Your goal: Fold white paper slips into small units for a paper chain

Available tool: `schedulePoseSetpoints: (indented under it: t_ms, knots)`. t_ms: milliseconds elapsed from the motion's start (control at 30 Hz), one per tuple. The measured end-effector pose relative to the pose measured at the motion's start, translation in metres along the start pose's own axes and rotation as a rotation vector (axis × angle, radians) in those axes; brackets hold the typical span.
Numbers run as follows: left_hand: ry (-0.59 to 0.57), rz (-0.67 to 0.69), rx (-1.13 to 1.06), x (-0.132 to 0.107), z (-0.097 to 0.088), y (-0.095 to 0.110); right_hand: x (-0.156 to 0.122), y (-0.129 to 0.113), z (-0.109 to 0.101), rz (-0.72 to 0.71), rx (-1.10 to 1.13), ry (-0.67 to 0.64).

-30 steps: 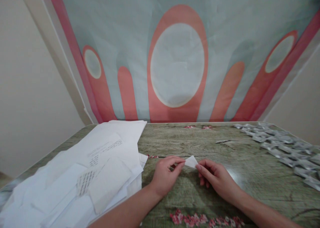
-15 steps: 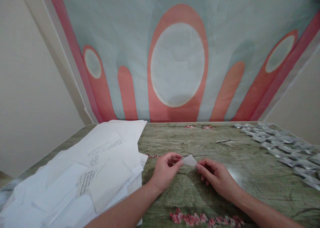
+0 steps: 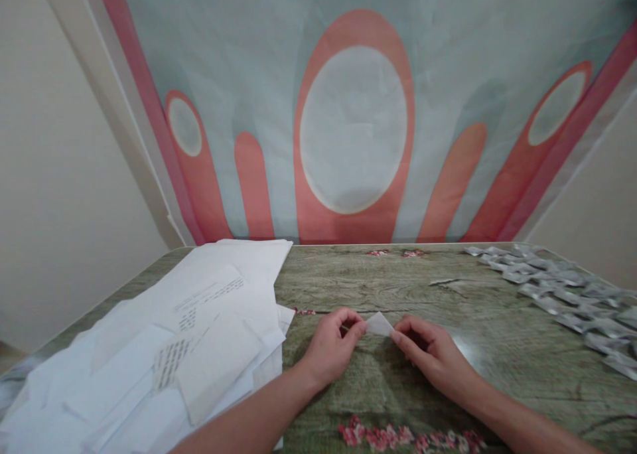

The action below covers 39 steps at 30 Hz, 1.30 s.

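A small piece of folded white paper (image 3: 379, 324) with a pointed top is held between my two hands, just above the table. My left hand (image 3: 334, 342) pinches its left corner between thumb and fingertips. On the other side, my right hand (image 3: 428, 348) grips the right corner, thumb in front and fingers curled behind. The fingers partly cover both ends of the paper, so its exact fold cannot be made out.
A large heap of white paper sheets (image 3: 124, 374), some printed, covers the table's left side. Several small folded grey-white pieces (image 3: 562, 288) lie in rows at the right. The wood-patterned tabletop (image 3: 338, 275) meets a patterned wall covering (image 3: 442, 36) at the back.
Both hands stay in nearly the same place. The left hand has shifted slightly down and right, its fingers curling closer around the paper's corner.
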<state>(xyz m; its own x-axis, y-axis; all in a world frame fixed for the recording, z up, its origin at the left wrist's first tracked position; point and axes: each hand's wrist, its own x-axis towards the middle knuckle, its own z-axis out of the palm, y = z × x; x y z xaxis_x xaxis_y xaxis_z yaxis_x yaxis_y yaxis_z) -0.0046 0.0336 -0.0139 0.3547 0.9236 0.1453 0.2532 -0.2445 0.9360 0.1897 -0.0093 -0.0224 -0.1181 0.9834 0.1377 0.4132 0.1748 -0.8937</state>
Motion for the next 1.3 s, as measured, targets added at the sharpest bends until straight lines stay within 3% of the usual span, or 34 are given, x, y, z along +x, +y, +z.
schedulePoseSetpoints:
  t_ms: [800, 1033, 1300]
  knots:
    - [-0.024, -0.036, -0.058, -0.001, 0.001, -0.003, 0.001, 0.001, 0.0, 0.074, 0.039, -0.06]
    - [0.037, -0.055, -0.153, 0.0, 0.002, -0.003, 0.004, 0.004, 0.001, 0.134, 0.07, -0.037]
    - [0.035, -0.071, -0.209, 0.002, 0.002, -0.005, 0.004, 0.008, 0.0, 0.102, 0.081, -0.027]
